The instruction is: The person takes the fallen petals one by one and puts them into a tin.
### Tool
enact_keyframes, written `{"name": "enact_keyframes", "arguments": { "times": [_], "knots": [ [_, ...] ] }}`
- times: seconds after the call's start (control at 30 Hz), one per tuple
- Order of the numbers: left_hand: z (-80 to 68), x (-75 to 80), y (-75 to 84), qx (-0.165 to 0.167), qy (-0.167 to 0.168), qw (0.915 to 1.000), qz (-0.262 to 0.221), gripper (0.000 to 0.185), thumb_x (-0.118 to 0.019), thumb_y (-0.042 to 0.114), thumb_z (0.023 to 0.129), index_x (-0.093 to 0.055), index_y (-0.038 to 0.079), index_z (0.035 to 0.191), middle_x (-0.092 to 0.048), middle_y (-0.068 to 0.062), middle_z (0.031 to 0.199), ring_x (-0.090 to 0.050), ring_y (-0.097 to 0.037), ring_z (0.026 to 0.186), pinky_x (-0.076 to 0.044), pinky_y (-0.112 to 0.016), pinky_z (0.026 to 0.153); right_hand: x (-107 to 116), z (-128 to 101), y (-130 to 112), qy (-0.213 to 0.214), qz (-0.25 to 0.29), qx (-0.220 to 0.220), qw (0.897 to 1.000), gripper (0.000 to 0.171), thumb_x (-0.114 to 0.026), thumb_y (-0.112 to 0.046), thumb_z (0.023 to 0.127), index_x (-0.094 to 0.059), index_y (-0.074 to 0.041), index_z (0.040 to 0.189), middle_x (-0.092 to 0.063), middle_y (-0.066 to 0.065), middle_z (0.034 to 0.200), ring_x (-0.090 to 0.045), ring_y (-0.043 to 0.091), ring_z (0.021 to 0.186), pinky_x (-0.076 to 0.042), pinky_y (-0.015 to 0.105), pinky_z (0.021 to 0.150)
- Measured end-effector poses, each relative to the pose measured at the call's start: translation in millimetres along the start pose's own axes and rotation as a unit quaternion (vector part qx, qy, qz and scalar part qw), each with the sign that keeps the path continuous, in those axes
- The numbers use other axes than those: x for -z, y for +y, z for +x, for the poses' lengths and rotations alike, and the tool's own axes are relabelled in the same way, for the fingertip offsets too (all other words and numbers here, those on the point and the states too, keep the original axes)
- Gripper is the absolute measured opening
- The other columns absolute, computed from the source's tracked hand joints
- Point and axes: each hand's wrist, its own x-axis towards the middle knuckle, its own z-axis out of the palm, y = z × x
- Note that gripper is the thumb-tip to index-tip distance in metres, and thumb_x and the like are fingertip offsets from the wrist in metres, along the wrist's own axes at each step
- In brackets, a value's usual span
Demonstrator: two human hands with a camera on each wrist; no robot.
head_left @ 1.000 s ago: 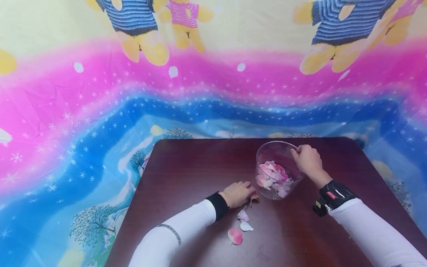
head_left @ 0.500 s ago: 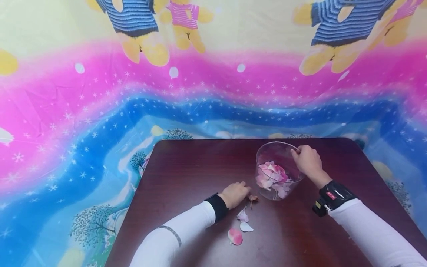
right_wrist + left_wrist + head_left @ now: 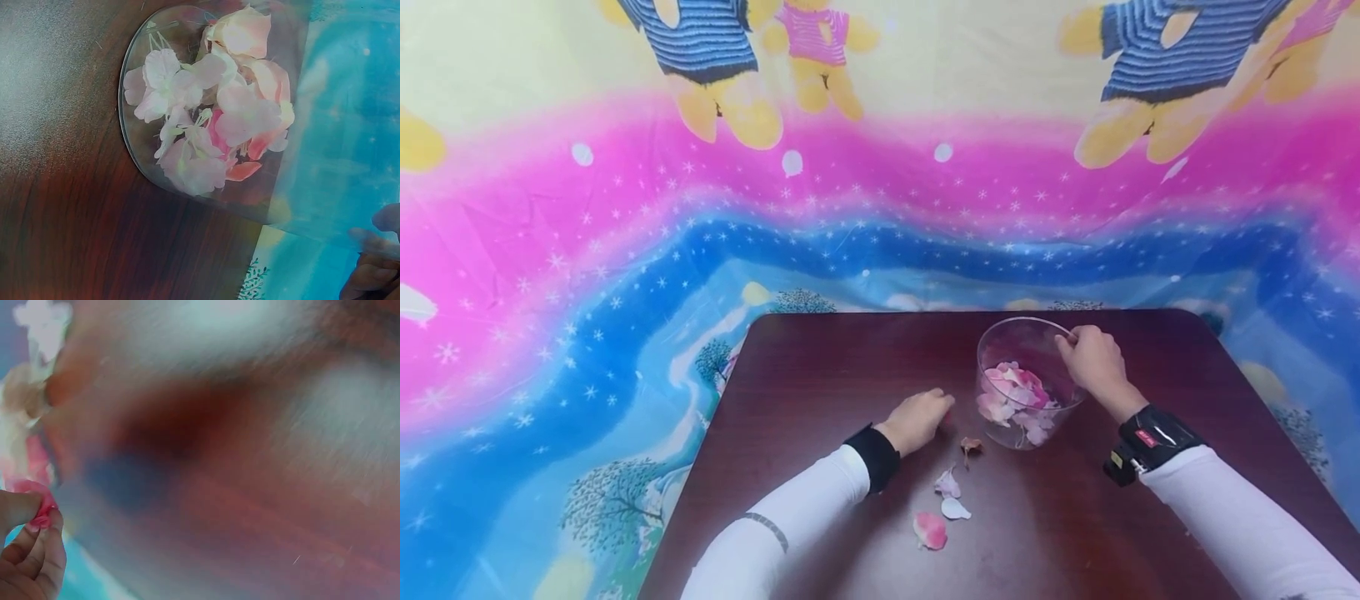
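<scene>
A clear round container stands tilted on the table, with pink and white petals and blossoms inside. My right hand grips its rim on the right side; in the right wrist view the blossoms show through the clear wall. Left of the container, my left hand pinches a pink-red petal between thumb and fingers, seen in the left wrist view. In the head view that petal is mostly hidden by the hand. Near this hand on the table lies a brown withered petal.
Toward the front lie a pale pink blossom, a white petal and a pink-and-white petal. The dark wooden table has rounded far corners. Behind it hangs a colourful printed cloth.
My left hand has drawn back left and slightly away from me, off the brown withered petal, which now shows fully. The right hand and the container have stayed in place.
</scene>
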Motion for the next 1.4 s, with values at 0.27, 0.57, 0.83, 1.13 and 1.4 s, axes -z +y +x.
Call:
{"name": "enact_keyframes", "arguments": {
  "times": [0.27, 0.57, 0.83, 1.13, 1.4],
  "knots": [
    [8.8, 42.3, -10.0, 0.011, 0.126, 0.9906, -0.053, 0.006, -0.064, 0.008, 0.098, -0.067, 0.012, 0.101, -0.066, -0.002, 0.093, -0.068, -0.014, 0.088, -0.057, -0.024, 0.078, 1, 1, 0, -0.002, -0.002, -0.002, 1.0, 0.034, -0.057, -0.029, 0.101, -0.069, 0.002, 0.095, -0.063, 0.012, 0.07, -0.057, 0.025, 0.062, -0.037, 0.032, 0.049],
    [18.0, 95.9, -3.1, -0.002, 0.197, 0.9758, -0.095, 0.008, -0.063, 0.012, 0.1, -0.067, 0.013, 0.107, -0.066, -0.001, 0.1, -0.066, -0.012, 0.095, -0.056, -0.024, 0.087, 1, -1, 0, -0.009, 0.003, -0.003, 1.0, 0.034, -0.057, -0.029, 0.102, -0.067, 0.001, 0.091, -0.055, 0.008, 0.064, -0.053, 0.023, 0.058, -0.035, 0.031, 0.047],
    [22.6, 130.1, 22.7, -0.048, 0.194, 0.9756, -0.09, 0.01, -0.063, 0.013, 0.1, -0.068, 0.013, 0.109, -0.066, 0.0, 0.102, -0.063, -0.011, 0.096, -0.054, -0.02, 0.09, 0, 0, 2, 0.001, 0.001, 0.002, 1.0, 0.033, -0.057, -0.028, 0.101, -0.066, 0.0, 0.086, -0.054, 0.007, 0.063, -0.052, 0.023, 0.058, -0.035, 0.032, 0.048],
    [43.4, 132.6, 48.1, -0.087, 0.168, 0.9817, -0.026, 0.01, -0.063, 0.017, 0.101, -0.068, 0.016, 0.109, -0.065, 0.002, 0.1, -0.064, -0.009, 0.096, -0.053, -0.016, 0.089, 0, 0, 2, 0.005, 0.0, -0.001, 1.0, 0.033, -0.058, -0.028, 0.101, -0.067, 0.002, 0.089, -0.059, 0.011, 0.066, -0.056, 0.026, 0.061, -0.037, 0.032, 0.049],
    [60.3, 118.6, 62.4, -0.083, 0.094, 0.9912, 0.042, 0.028, -0.061, 0.029, 0.102, -0.062, 0.018, 0.127, -0.065, 0.001, 0.118, -0.064, -0.011, 0.11, -0.053, -0.02, 0.095, 0, -1, 1, 0.004, 0.002, -0.006, 1.0, 0.033, -0.059, -0.028, 0.101, -0.066, 0.001, 0.086, -0.056, 0.009, 0.065, -0.055, 0.025, 0.061, -0.036, 0.032, 0.049]
  ]
}}
